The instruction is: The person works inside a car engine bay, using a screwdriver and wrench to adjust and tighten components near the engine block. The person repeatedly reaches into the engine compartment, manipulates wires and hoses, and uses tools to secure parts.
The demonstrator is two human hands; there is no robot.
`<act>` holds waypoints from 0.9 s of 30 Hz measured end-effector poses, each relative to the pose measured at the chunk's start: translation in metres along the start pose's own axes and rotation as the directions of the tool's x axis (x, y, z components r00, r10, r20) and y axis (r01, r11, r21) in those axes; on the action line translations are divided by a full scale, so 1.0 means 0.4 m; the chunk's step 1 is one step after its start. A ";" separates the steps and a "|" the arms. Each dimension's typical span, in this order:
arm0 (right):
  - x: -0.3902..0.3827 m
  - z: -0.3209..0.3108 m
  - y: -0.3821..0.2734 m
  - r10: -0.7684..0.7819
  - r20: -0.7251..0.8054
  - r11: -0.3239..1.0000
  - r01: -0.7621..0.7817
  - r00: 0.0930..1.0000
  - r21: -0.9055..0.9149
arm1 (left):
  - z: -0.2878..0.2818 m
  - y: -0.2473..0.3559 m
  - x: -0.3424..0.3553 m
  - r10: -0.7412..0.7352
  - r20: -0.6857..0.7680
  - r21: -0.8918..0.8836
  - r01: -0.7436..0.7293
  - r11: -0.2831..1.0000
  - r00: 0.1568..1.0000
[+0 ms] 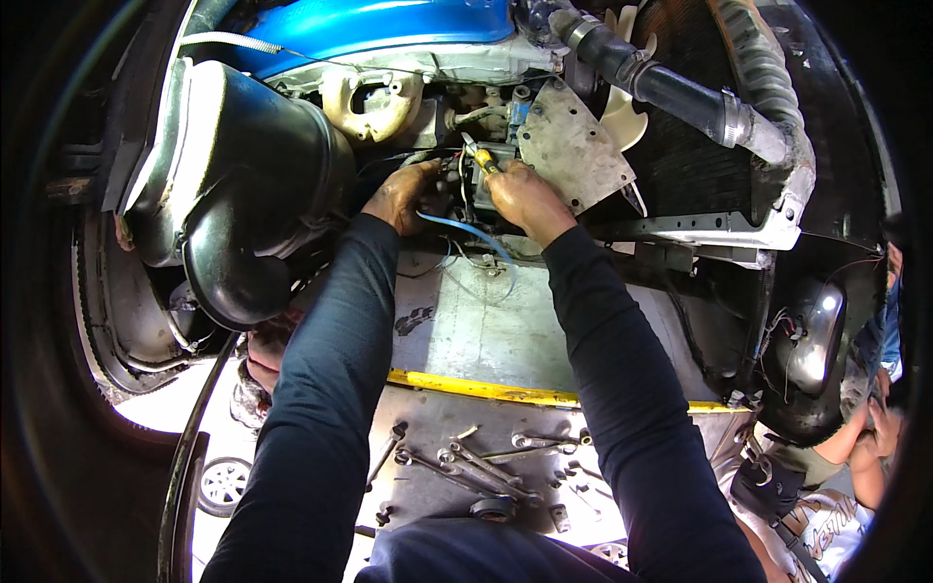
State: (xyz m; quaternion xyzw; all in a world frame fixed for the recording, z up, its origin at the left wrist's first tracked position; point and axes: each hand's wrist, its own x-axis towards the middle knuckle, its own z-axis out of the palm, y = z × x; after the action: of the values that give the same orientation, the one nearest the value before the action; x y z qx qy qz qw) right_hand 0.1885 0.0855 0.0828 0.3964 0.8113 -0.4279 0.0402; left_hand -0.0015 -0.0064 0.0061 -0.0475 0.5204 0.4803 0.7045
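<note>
My right hand [528, 204] is closed on a small yellow-and-black tool [486, 160] with a metal tip, over a grey component [500, 154] in the engine bay. My left hand [402, 198] is just left of it, fingers curled among thin wires [464, 182]; what they hold is hidden. A blue tube [468, 226] loops from beside my left hand down between my forearms. A perforated metal plate [578, 146] is right of my right hand. Above both hands are a cream cast manifold [369, 112] and a blue engine cover [360, 31].
A black housing [245, 155] stands at left, a radiator hose [675, 92] at upper right, a yellow-edged panel [486, 389] below. Several wrenches [476, 466] lie on a metal surface near me. Another person's hands [875, 428] show at lower right. A wheel [224, 484] is at lower left.
</note>
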 end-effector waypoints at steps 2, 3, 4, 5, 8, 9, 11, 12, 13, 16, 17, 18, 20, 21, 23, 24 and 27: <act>-0.014 -0.021 -0.007 0.041 0.039 0.999 -0.039 0.998 -0.038 | 0.007 0.004 0.008 -0.050 0.061 -0.065 0.054 0.996 0.997; -0.018 -0.025 -0.012 0.052 0.057 0.997 -0.049 0.997 -0.053 | 0.011 0.005 0.012 -0.058 0.097 -0.107 0.068 0.992 0.994; -0.022 -0.029 -0.015 0.063 0.075 0.996 -0.058 0.995 -0.068 | 0.015 0.004 0.015 -0.076 0.158 -0.151 0.100 0.983 0.984; -0.024 -0.029 -0.019 0.054 0.072 0.997 -0.050 0.996 -0.061 | 0.018 0.003 0.016 -0.069 0.135 -0.189 0.094 0.978 0.988; -0.021 -0.021 -0.024 0.000 -0.010 0.999 0.000 1.000 -0.045 | 0.017 -0.001 0.023 -0.092 0.156 -0.307 0.137 0.942 0.983; -0.019 -0.019 -0.024 -0.001 -0.001 0.999 0.001 1.000 -0.047 | 0.014 0.002 0.028 -0.111 0.173 -0.343 0.165 0.925 0.979; -0.012 -0.019 -0.020 0.016 0.061 0.998 -0.013 0.998 -0.056 | 0.008 -0.002 0.045 -0.051 -0.002 -0.146 0.050 0.988 0.999; -0.009 -0.016 -0.020 0.004 0.083 0.997 0.003 0.997 -0.083 | 0.007 -0.010 0.056 0.076 -0.170 0.118 -0.056 0.991 0.982; -0.007 -0.018 -0.017 -0.009 0.104 0.994 0.020 0.995 -0.111 | 0.005 -0.018 0.066 0.255 -0.241 0.402 -0.143 0.905 0.937; -0.002 -0.007 -0.011 -0.078 0.085 0.980 0.092 0.993 -0.177 | -0.017 -0.013 0.083 0.649 -0.044 0.965 -0.136 0.225 0.760; -0.004 -0.004 -0.005 -0.061 0.075 0.987 0.072 0.995 -0.144 | -0.024 -0.012 0.081 0.591 -0.089 0.945 -0.120 0.306 0.801; -0.003 0.005 -0.003 -0.094 0.032 0.982 0.098 0.995 -0.160 | -0.024 -0.010 0.082 0.587 -0.058 0.971 -0.092 0.222 0.807; -0.001 0.026 0.002 -0.214 -0.083 0.950 0.187 0.973 -0.251 | -0.018 -0.010 0.076 0.524 0.316 0.848 0.012 -0.529 0.791; -0.001 0.036 0.004 -0.235 -0.094 0.931 0.196 0.968 -0.308 | -0.010 -0.014 0.073 0.557 0.301 0.872 0.013 -0.490 0.774; 0.000 0.052 0.007 -0.320 -0.176 0.909 0.249 0.931 -0.335 | 0.019 -0.027 0.077 0.625 0.223 0.900 0.088 -0.427 0.748; -0.002 0.057 0.009 -0.302 -0.185 0.909 0.224 0.935 -0.352 | 0.026 -0.035 0.076 0.653 0.212 0.921 0.076 -0.383 0.727; -0.007 0.060 0.017 -0.287 -0.234 0.928 0.209 0.929 -0.309 | 0.030 -0.050 0.084 0.770 -0.126 0.989 0.023 0.143 0.625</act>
State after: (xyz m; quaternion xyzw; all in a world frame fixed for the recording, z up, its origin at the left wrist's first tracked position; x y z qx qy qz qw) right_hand 0.1884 0.0686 0.0643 0.3354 0.9049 -0.2518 -0.0726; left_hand 0.0212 0.0107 -0.0235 0.3691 0.8864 0.1950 0.2001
